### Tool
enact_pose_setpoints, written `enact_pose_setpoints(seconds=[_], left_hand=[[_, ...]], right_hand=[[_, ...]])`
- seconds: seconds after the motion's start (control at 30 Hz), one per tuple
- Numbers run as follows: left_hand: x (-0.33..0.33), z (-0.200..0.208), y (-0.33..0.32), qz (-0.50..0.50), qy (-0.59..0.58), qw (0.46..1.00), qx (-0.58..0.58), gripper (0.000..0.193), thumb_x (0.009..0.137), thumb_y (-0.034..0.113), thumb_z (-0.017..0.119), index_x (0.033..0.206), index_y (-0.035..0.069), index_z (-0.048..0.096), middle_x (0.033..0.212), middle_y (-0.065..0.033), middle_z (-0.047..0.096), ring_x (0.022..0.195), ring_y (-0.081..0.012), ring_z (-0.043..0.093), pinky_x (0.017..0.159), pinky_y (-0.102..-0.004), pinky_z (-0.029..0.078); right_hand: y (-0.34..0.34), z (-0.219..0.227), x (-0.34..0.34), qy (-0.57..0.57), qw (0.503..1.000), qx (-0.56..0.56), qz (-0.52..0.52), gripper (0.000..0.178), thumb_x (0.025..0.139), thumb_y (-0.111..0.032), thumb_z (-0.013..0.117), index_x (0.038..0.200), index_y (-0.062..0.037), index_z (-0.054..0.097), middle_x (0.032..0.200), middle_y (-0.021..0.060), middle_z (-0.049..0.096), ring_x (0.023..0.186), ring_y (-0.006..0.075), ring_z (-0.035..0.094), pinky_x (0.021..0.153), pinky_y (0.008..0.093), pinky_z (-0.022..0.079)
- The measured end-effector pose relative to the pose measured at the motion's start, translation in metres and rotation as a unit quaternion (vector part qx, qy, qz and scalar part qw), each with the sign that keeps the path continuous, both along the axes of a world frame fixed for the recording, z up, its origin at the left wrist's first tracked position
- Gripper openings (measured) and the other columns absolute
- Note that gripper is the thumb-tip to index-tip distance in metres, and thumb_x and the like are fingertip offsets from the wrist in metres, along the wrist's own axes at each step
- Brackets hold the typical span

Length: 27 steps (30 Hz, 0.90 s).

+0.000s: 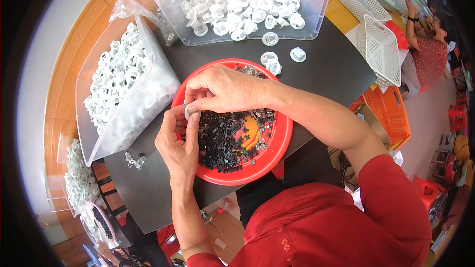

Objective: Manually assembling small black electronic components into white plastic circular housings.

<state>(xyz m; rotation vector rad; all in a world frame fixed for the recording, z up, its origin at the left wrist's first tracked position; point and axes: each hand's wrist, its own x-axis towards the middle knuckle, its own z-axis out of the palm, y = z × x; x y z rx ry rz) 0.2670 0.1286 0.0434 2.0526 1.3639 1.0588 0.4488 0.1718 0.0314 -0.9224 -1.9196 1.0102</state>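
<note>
A small white round plastic piece is pinched between my two hands, over the left side of a red basin. My left hand has its thumb and fingertips closed on the piece from the near side. From above, my right hand presses its fingertips against the same piece; the fingers partly hide it. Many small black plastic parts and shiny metal clips lie in the basin below.
A clear bin of white round pieces stands at the back, a few loose white caps before it. Leftward is a translucent bin of white parts, with loose metal bits nearby. White baskets and another person are at right.
</note>
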Motion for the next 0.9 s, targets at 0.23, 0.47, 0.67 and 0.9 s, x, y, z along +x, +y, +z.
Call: enact_pose_setpoints(seconds=[0.23, 0.47, 0.67, 0.9], left_hand=[[0.0005, 0.0013, -0.0006, 0.006, 0.007, 1.0, -0.013, 0.016, 0.088, 0.012, 0.068, 0.099, 0.001, 0.063, 0.073, -0.0031, 0.062, 0.064, -0.0084, 0.057, 0.06, -0.0233, 0.046], [0.0013, 0.0039, -0.0025, 0.009, 0.003, 0.999, -0.044, 0.016, 0.09, 0.008, 0.066, 0.1, -0.003, 0.062, 0.08, -0.0033, 0.064, 0.071, -0.0067, 0.057, 0.068, -0.0219, 0.046], [0.0014, 0.002, -0.0021, 0.007, -0.002, 1.0, -0.03, 0.016, 0.09, 0.009, 0.066, 0.1, -0.002, 0.062, 0.079, -0.0027, 0.064, 0.07, -0.0064, 0.056, 0.067, -0.0218, 0.046], [0.0011, 0.0025, -0.0021, 0.008, 0.003, 0.999, -0.037, 0.016, 0.089, 0.009, 0.066, 0.1, -0.002, 0.062, 0.079, -0.0029, 0.064, 0.07, -0.0065, 0.056, 0.068, -0.0218, 0.046]], right_hand=[[0.0003, -0.0004, 0.0002, -0.001, 1.0, -0.004, 0.002, 0.024, 0.085, -0.019, 0.07, 0.09, 0.0029, 0.065, 0.072, 0.0089, 0.065, 0.067, 0.0145, 0.062, 0.062, 0.0294, 0.05], [0.0, 0.0005, 0.0001, -0.004, 1.0, -0.001, 0.001, 0.023, 0.085, -0.019, 0.07, 0.09, 0.003, 0.065, 0.072, 0.0096, 0.065, 0.067, 0.0154, 0.063, 0.062, 0.03, 0.05], [-0.0005, -0.0003, 0.0001, -0.006, 1.0, 0.01, -0.003, 0.023, 0.085, -0.019, 0.07, 0.09, 0.0028, 0.065, 0.073, 0.0103, 0.066, 0.068, 0.0163, 0.063, 0.063, 0.0306, 0.05], [-0.002, 0.0015, 0.0004, -0.006, 1.0, 0.007, -0.005, 0.023, 0.084, -0.019, 0.069, 0.09, 0.0027, 0.065, 0.074, 0.0112, 0.066, 0.07, 0.0184, 0.065, 0.065, 0.0316, 0.051]])
